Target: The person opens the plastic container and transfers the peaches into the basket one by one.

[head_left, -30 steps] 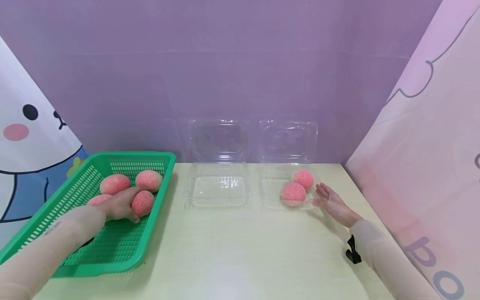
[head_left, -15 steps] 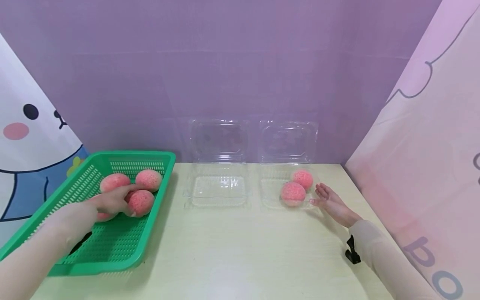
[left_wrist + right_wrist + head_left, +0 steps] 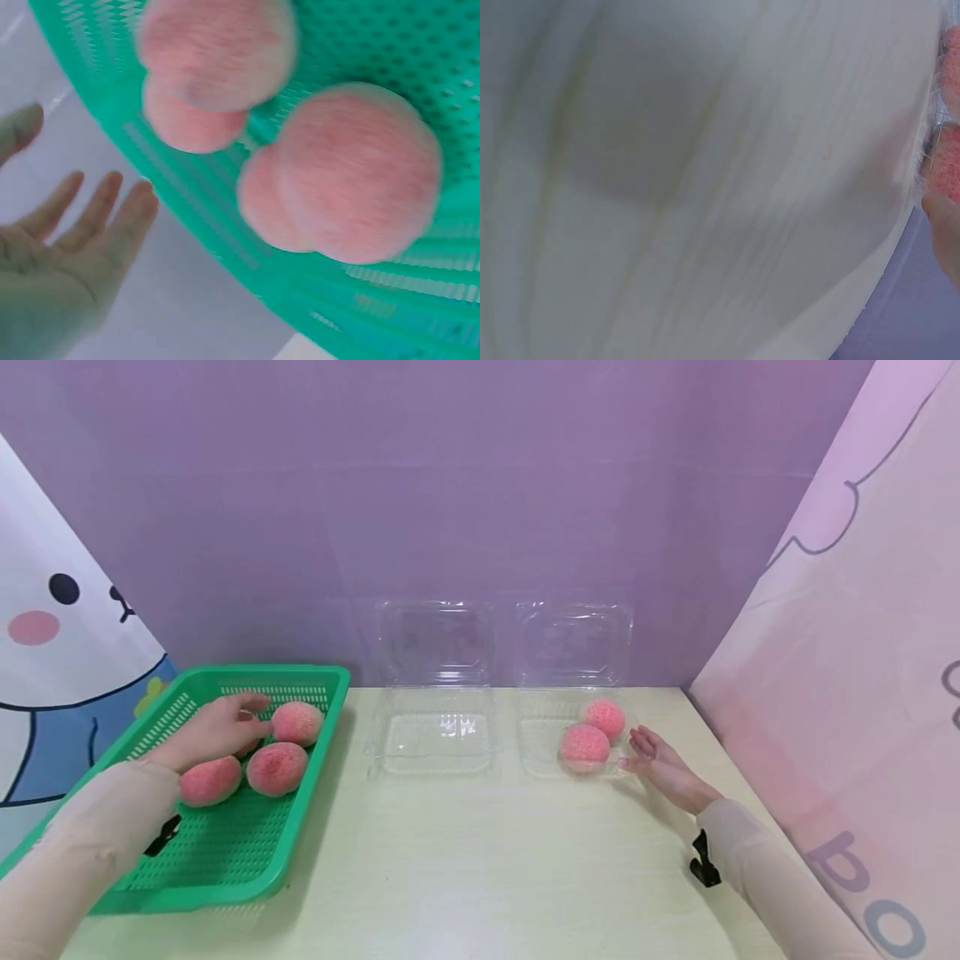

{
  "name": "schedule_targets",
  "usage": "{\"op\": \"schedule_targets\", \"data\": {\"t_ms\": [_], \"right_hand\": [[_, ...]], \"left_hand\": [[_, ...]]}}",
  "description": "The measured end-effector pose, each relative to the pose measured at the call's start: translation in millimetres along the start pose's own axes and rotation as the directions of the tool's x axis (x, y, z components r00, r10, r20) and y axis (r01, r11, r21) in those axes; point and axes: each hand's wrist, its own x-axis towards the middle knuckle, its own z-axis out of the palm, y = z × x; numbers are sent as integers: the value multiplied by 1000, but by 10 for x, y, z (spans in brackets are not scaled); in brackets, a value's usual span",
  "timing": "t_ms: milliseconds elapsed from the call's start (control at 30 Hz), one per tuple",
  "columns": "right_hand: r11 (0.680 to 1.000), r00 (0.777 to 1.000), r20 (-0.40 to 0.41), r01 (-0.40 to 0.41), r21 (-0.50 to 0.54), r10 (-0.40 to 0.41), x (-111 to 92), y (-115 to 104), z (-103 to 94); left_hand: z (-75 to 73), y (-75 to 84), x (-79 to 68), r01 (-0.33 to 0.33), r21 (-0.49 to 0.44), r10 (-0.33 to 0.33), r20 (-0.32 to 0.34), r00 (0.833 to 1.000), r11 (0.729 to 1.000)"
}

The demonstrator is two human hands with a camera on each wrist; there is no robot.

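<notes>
Holds left hand [image 3: 212, 731] loose-fingered above four pink peaches [image 3: 277, 769] in green basket [image 3: 236, 847]; holds right hand [image 3: 667, 770] relaxed, uncurled, just beside clear container [image 3: 538, 737] with two more peaches [image 3: 585, 748].

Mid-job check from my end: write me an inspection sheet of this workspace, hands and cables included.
Surface: pale table, glare toward the near edge.
Job's things: green basket with four pink fruits; left clear container, lid up, nothing seen inside; right clear container, lid up, holding two more fruits.
Clutter: nothing seen.
Left hand: over the basket, fingers extended, holding nothing.
Right hand: beside the right clear container, holding nothing; contact unclear.
Cables: nothing seen.
Surroundings: purple backdrop, cartoon panel left, pinkish panel right.
</notes>
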Motion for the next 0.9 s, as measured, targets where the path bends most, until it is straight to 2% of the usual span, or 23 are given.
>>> {"op": "schedule_targets", "data": {"t_ms": [133, 333, 533, 667, 900], "right_hand": [[1000, 1000, 5, 6, 8, -6, -1, -12, 4], [1000, 1000, 1, -2, 10, 2, 1, -9, 4], [1000, 1000, -4, -10, 1, 10, 5, -12, 4], [1000, 1000, -7, -8, -11, 8, -2, -19, 2], [1000, 1000, -5, -8, -5, 8, -11, -37, 4]], "left_hand": [[-20, 193, -16, 27, -38, -28, -33, 999, 999], [40, 562, -57, -26, -92, 19, -76, 997, 995], [167, 918, -41, -35, -146, 15, -133, 991, 989], [301, 1101, 39, -98, -134, 78, -143, 987, 986], [580, 1406, 199, -213, -143, 199, -106, 974, 967]]}}
